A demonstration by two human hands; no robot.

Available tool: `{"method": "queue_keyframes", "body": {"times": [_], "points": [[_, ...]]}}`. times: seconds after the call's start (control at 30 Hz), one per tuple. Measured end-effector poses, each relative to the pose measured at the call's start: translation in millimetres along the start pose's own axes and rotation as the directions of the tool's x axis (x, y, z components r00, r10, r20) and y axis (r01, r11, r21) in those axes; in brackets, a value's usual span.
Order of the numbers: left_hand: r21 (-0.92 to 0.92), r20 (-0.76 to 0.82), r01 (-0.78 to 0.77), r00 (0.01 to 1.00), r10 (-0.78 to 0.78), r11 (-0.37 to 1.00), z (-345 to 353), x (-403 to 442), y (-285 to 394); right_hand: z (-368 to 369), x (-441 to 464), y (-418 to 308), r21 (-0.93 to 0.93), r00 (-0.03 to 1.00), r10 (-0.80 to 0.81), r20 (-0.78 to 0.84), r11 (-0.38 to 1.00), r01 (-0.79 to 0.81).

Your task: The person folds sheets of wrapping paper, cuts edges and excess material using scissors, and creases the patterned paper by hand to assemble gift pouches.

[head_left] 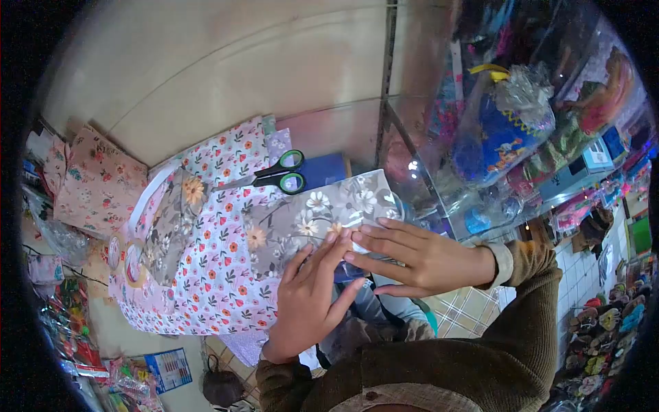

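Grey flowered paper (281,226) lies flat under both hands

Nearest, past the brown sleeves, the left hand (312,295) and the right hand (419,261) meet at the near edge of the grey paper. Neither is clenched: the fingers are stretched out, tips pressing on the sheet, thumbs apart from it. Whether any fingertip pinches the edge, I cannot tell.

That paper rests on top of a white sheet with orange flowers (226,233). Its upper face looks smooth and neatly laid, so that part seems done; the edge beneath the fingers appears to be what is left. Whether anything holds it down there is hidden.

Just beyond lie the scissors (278,175), black and green, untouched, beside a blue flat thing (326,169). Off to the left, apart from the hands, are another grey flowered piece (168,237) and what look like tape rolls (130,275), also unused at this moment. Farther back stands a pale wall (261,55).
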State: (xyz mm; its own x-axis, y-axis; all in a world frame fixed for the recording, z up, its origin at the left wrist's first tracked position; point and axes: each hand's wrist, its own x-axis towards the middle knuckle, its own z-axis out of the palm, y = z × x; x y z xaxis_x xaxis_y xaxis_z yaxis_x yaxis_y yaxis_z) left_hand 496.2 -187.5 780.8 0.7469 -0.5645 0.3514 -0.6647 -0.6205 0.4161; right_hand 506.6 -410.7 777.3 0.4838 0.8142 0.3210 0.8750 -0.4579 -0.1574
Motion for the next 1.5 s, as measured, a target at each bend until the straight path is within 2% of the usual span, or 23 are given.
{"method": "queue_keyframes", "body": {"times": [0.13,0.23,0.33,0.43,0.53,0.63,0.97,1.37,1.5], "points": [[-0.001,-0.008,0.003,1.0,-0.003,1.0,1,-1,0,-1,0,-5,0.025,0.993,0.036,-0.11,0.999,-0.033],[0.017,0.004,0.003,1.0,-0.003,1.0,0,-2,1,15,-3,-10,-0.097,0.97,-0.042,-0.241,0.995,0.019],[0.017,0.016,-0.014,1.0,0.014,1.0,0,-1,0,16,-7,-22,0.118,0.92,-0.033,-0.389,0.989,0.086],[0.022,0.015,-0.027,1.0,0.027,0.999,0,-2,-2,4,-34,-28,-0.002,0.918,-0.051,-0.394,0.998,0.055],[0.012,0.007,-0.021,1.0,0.021,1.0,0,-1,-2,-21,-65,-30,-0.019,0.859,0.256,-0.443,0.955,-0.294],[0.004,0.003,-0.01,1.0,0.01,1.0,2,-1,-1,-30,-71,-30,-0.06,0.764,0.43,-0.48,0.853,-0.518],[0.001,-0.024,-0.014,1.0,0.014,1.0,3,-2,0,-22,-69,-19,-0.088,0.855,0.391,-0.339,0.892,-0.443],[-0.002,-0.018,-0.029,0.999,0.029,1.0,0,-1,-2,-26,-55,-8,-0.121,0.88,0.313,-0.356,0.919,-0.376],[-0.065,-0.032,0.0,0.999,-0.002,0.998,2,-1,0,-25,-51,-6,-0.115,0.881,0.296,-0.368,0.926,-0.359]]}}
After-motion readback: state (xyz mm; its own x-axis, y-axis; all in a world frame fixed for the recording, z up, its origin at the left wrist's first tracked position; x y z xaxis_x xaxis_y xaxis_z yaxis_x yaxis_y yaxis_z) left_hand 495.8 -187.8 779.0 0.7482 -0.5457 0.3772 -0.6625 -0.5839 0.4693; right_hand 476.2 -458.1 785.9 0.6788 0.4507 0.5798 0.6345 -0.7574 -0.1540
